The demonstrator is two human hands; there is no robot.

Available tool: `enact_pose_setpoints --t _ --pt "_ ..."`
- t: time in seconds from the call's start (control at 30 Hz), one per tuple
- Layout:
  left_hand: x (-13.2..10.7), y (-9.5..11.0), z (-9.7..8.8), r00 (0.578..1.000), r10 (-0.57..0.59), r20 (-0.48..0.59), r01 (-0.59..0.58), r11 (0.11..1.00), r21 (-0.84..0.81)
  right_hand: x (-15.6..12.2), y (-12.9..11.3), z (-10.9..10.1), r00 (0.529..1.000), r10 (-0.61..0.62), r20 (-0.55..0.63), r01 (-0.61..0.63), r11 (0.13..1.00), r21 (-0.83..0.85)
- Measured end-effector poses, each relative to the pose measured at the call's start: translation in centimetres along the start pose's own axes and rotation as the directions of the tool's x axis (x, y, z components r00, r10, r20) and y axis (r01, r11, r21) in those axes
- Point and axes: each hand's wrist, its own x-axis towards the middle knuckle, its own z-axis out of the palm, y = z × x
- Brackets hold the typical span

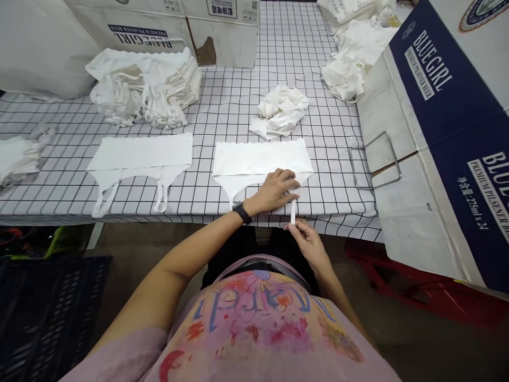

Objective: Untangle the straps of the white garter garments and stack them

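A white strapped bra top (pixel 262 156) lies flat on the table in front of me, its scalloped edge away from me and its straps towards me. My left hand (pixel 276 191), with a black watch on the wrist, rests on the right half of this top, fingers laid over the cloth and the thumb close to the strap. Just past the table edge, my right hand (pixel 306 239) pinches the end of the right strap (pixel 293 212) and holds it straight. To the left, a second white bra top (pixel 141 154) is spread out the same way, its straps looped near the edge.
Behind are a thick stack of white tops (pixel 147 85) and a crumpled white garment (pixel 280 111). A large carton (pixel 433 116) with a metal wire handle (pixel 376 162) stands at right, another carton (pixel 167 26) at the back. More white garments (pixel 350 58) lie at upper right.
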Motion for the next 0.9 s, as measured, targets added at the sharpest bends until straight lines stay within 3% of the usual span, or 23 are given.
enact_pose_setpoints --t 0.3,0.47,0.67,0.9 --pt "0.0 0.1 0.3 1.000 -0.012 0.002 0.012 0.999 0.033 -7.4 -1.5 -4.3 0.992 0.056 0.113 -0.046 0.995 -0.083" --pt "0.1 0.0 0.5 1.000 -0.021 0.008 0.020 0.999 0.038 -10.3 -2.2 -5.7 0.979 0.168 0.117 -0.163 0.985 -0.053" --pt "0.1 0.0 0.5 1.000 -0.022 0.000 0.022 0.999 0.024 -12.6 -2.9 -6.7 0.929 0.276 0.248 -0.301 0.951 0.069" --pt "0.1 -0.1 0.6 1.000 -0.015 -0.006 0.015 0.999 0.034 -14.3 -3.4 -7.5 0.964 0.245 0.103 -0.263 0.937 0.230"
